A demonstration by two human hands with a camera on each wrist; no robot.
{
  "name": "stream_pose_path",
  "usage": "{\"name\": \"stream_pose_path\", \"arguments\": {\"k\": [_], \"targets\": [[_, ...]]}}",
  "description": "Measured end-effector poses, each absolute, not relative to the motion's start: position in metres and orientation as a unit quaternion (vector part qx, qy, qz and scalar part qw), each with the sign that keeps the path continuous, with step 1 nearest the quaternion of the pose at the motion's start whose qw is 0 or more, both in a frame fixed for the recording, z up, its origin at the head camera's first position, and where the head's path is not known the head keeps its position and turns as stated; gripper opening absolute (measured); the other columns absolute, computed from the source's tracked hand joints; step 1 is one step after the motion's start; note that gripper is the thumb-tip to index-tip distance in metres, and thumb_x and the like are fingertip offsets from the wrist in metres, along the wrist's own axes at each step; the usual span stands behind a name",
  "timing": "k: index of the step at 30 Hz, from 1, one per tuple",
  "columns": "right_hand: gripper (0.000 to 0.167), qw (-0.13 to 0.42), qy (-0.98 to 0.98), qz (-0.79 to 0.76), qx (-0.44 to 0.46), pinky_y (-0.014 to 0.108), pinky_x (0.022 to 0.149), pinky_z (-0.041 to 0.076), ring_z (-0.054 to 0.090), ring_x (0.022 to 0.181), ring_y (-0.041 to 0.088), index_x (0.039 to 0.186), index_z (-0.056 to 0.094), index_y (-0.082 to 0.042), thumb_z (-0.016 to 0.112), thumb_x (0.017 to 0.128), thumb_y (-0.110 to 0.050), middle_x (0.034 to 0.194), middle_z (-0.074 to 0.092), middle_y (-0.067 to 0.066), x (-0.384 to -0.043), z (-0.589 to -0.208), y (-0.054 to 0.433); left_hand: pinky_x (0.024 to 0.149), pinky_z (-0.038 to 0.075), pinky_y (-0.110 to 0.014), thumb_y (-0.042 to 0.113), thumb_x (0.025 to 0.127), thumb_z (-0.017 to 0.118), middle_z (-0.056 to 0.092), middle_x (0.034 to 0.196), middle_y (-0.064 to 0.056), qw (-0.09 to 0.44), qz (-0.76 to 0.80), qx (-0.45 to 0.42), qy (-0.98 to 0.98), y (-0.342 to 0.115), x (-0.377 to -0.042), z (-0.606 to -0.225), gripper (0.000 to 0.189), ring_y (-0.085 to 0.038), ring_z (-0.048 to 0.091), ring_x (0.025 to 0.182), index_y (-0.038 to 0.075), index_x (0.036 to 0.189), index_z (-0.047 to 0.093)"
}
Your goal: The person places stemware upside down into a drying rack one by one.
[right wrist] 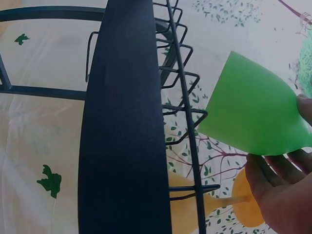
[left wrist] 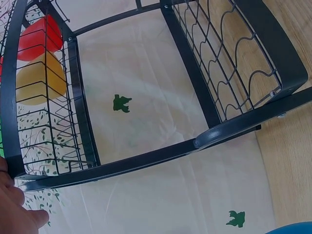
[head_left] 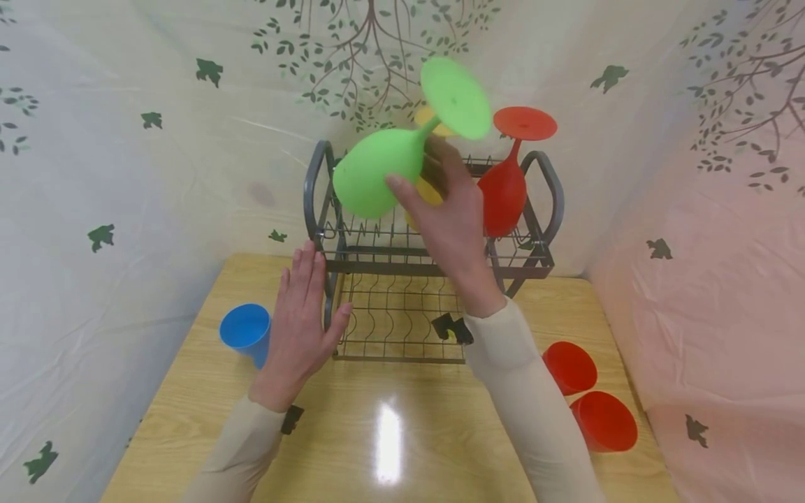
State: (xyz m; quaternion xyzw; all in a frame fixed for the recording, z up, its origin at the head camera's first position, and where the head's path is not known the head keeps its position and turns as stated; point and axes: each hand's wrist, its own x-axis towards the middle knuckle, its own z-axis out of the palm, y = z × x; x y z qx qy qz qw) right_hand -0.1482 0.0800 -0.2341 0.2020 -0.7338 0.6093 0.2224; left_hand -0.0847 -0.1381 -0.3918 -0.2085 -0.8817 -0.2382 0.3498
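Note:
My right hand (head_left: 455, 220) holds a green plastic wine glass (head_left: 377, 171), tilted with its bowl down to the left and its round foot up. In the right wrist view the green bowl (right wrist: 256, 107) is over the rack's upper tier, thumb and fingers at its narrowing end. Behind this hand, a yellow wine glass (head_left: 430, 191) stands upside down in the two-tier dish rack (head_left: 402, 267), partly hidden. To the right, a red wine glass (head_left: 505, 195) also sits foot up. My left hand (head_left: 300, 321) has its fingers straight against the rack's left front corner.
A blue cup (head_left: 245, 327) is on the wooden table (head_left: 327, 447) left of my left hand. Two red cups (head_left: 569, 368) (head_left: 605, 422) are at the right edge. The lower wire tier (head_left: 396, 314) sits beneath the upper one. Patterned cloth (head_left: 189, 175) hangs behind and at both sides.

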Motion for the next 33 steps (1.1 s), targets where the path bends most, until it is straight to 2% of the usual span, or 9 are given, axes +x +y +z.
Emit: {"name": "stream_pose_path", "arguments": {"k": [8,14,17,22,27,33], "targets": [[0.067,0.172,-0.767,0.581,0.212,0.026,0.107,0.049,0.06,0.129,0.013,0.153,0.049,-0.013,0.079,0.093,-0.021,0.148,0.058,-0.001,-0.165,-0.232,0.075,0.128,0.012,-0.051,0.057,0.109,0.028,0.017,0.171,-0.02,0.35,-0.238,-0.21,-0.881,-0.139,-0.084,-0.391,0.082,-0.032,0.011,0.159,-0.006,0.161,0.023],[0.068,0.135,-0.807,0.534,0.214,0.023,0.105,0.05,0.059,0.131,0.012,0.154,0.048,-0.011,0.079,0.094,-0.021,0.149,0.056,-0.002,-0.176,-0.23,0.07,0.128,0.014,-0.052,0.054,0.109,0.03,0.018,0.171,-0.02,0.363,-0.24,-0.216,-0.874,-0.138,-0.085,-0.392,0.08,-0.037,0.016,0.157,-0.007,0.16,0.025],[0.069,0.142,-0.823,0.501,0.228,0.022,0.104,0.05,0.058,0.133,0.013,0.154,0.048,-0.009,0.079,0.093,-0.02,0.151,0.056,0.001,-0.182,-0.231,0.067,0.128,0.014,-0.052,0.054,0.109,0.03,0.018,0.17,-0.02,0.364,-0.239,-0.217,-0.874,-0.138,-0.085,-0.391,0.08,-0.039,0.018,0.157,-0.007,0.16,0.025],[0.071,0.142,-0.846,0.459,0.232,0.022,0.107,0.047,0.054,0.138,0.015,0.155,0.044,-0.007,0.078,0.094,-0.019,0.154,0.053,0.006,-0.188,-0.232,0.062,0.128,0.014,-0.051,0.055,0.109,0.029,0.017,0.171,-0.02,0.358,-0.24,-0.217,-0.876,-0.139,-0.085,-0.391,0.08,-0.035,0.014,0.158,-0.007,0.16,0.024],[0.074,0.099,-0.87,0.439,0.203,0.021,0.11,0.043,0.049,0.142,0.014,0.159,0.038,-0.009,0.075,0.096,-0.024,0.16,0.047,0.004,-0.193,-0.231,0.058,0.128,0.015,-0.052,0.055,0.109,0.03,0.016,0.171,-0.02,0.353,-0.239,-0.217,-0.878,-0.139,-0.085,-0.391,0.08,-0.039,0.017,0.157,-0.006,0.161,0.023],[0.074,0.074,-0.881,0.425,0.195,0.022,0.11,0.045,0.051,0.141,0.017,0.16,0.037,-0.009,0.074,0.097,-0.026,0.16,0.045,0.005,-0.202,-0.233,0.055,0.127,0.015,-0.052,0.055,0.109,0.03,0.016,0.171,-0.02,0.354,-0.24,-0.218,-0.877,-0.139,-0.085,-0.393,0.08,-0.038,0.016,0.157,-0.005,0.162,0.022]]}}
